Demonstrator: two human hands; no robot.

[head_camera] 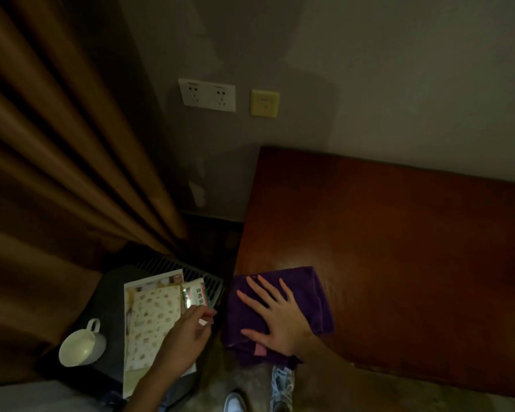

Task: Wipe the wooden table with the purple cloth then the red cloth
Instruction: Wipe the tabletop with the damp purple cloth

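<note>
At the wooden table's [399,233] left edge, right hand [275,319] flat on purple cloth [306,295]

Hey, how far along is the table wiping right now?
Early, by the look of it. In hand: the right hand presses flat on the purple cloth at the wooden table's near left corner. The left hand holds nothing. Left: the rest of the tabletop, then the red cloth, which isn't in view.

A white cup [82,347] stands at the near left on a dark appliance [113,295], beside a patterned booklet [153,316] and a small packet [197,296]. Brown curtains [57,162] hang far left. Two white sockets [207,95] and a yellow socket [265,103] are wall-mounted.
</note>
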